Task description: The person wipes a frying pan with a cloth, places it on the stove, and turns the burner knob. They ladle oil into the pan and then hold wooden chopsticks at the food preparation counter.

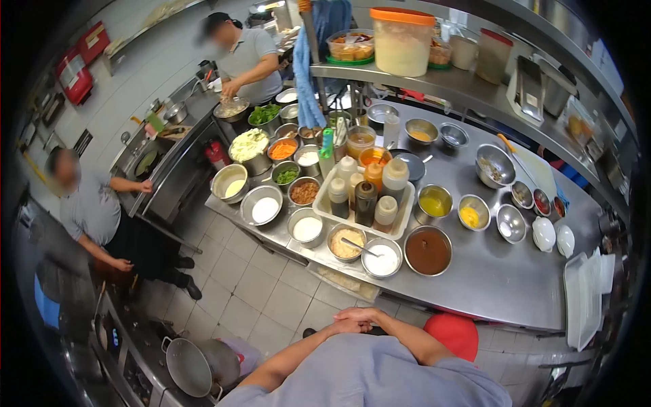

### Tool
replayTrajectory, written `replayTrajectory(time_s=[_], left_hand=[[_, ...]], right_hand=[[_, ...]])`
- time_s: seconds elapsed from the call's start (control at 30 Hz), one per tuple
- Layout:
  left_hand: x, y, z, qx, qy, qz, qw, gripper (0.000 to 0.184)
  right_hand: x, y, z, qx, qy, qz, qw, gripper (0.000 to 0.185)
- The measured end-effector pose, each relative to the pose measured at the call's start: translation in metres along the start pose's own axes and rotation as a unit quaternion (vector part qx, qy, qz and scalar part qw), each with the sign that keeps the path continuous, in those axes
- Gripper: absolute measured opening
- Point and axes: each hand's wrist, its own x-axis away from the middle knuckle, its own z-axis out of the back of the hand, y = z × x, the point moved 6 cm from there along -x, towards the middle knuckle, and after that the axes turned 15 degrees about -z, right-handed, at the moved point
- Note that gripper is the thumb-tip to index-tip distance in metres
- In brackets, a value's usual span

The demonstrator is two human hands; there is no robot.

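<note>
My left hand (349, 327) and my right hand (359, 314) are clasped together in front of my body, over the floor gap before the counter. My right hand lies across my left, its fingers wrapped round it. The left fingers are mostly hidden. No tool or food shows in either hand. Closest on the counter edge are a bowl of white powder or cream (382, 258) with a spoon (359, 247), a bowl of pale yellow crumbs (345, 242) and a bowl of brown sauce (428, 250).
A white tub (409, 218) holds several squeeze bottles. Bowls of chopped food cover the counter's left part. A large pot (193, 367) stands at lower left. One co-worker (246, 64) handles food at the back; another person (91, 203) stands at left. A shelf (468, 87) overhangs the counter.
</note>
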Motion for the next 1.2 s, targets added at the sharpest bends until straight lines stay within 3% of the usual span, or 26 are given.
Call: replayTrajectory(time_s=[0.23,0.43,0.53,0.63,0.83,0.93,1.07,1.17,1.2], left_hand=[[0.012,-0.006,0.004,0.014,0.043,-0.009,0.999,0.032],[0.002,-0.087,-0.007,0.051,0.065,-0.015,0.996,0.031],[0.001,-0.095,-0.008,0.033,0.064,-0.030,0.997,0.031],[0.005,-0.075,-0.004,0.028,0.068,-0.019,0.997,0.032],[0.017,-0.027,0.002,0.023,0.071,0.020,0.997,0.032],[0.023,-0.010,0.006,-0.002,0.055,0.007,0.998,0.032],[0.031,-0.018,0.002,0.035,0.070,0.041,0.996,0.031],[0.044,-0.028,0.005,0.029,0.093,0.022,0.995,0.032],[0.055,-0.028,0.014,-0.016,0.119,0.020,0.993,0.032]], right_hand=[[0.002,-0.020,-0.011,0.025,0.008,-0.007,1.000,0.044],[-0.038,-0.017,-0.010,0.024,0.004,0.062,0.998,0.045],[-0.034,-0.019,-0.013,0.016,-0.015,0.053,0.998,0.045],[-0.020,-0.020,-0.015,0.009,-0.033,0.000,0.999,0.046],[-0.002,-0.027,-0.021,0.020,0.000,0.007,1.000,0.046],[-0.028,-0.020,-0.018,0.004,-0.025,0.045,0.999,0.045],[-0.076,-0.004,-0.009,0.046,-0.017,0.025,0.998,0.045],[-0.049,-0.029,-0.018,0.087,0.069,0.079,0.991,0.041],[-0.036,-0.049,-0.016,0.133,0.120,0.156,0.971,0.040]])
